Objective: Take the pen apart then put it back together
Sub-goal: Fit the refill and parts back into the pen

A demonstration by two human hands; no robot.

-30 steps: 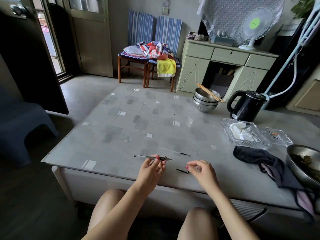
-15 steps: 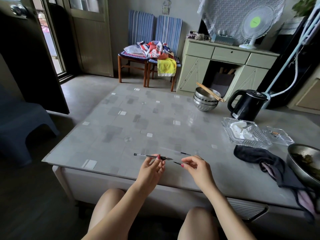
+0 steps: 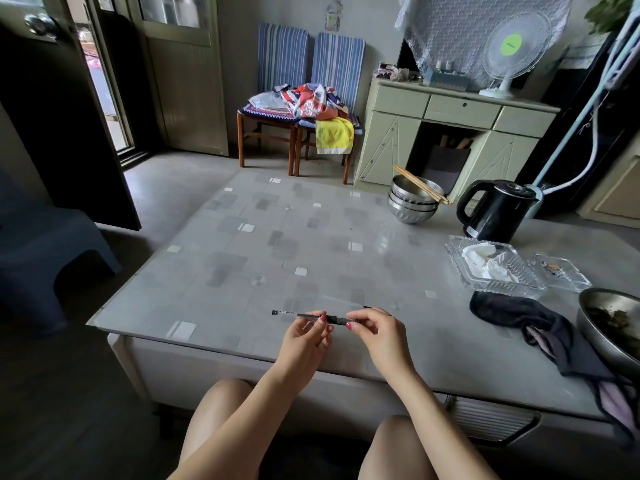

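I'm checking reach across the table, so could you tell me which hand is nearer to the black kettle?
Right. The right hand holds the pen's tip end, on the kettle's side; the left hand grips the barrel further left, farther away.

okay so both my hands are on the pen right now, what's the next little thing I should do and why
Probably twist the front piece on with the right hand while the left hand steadies the pen. Both hands pinch it above the table edge, the right one at its dark front end. Whether that piece is fully seated is too small to tell.
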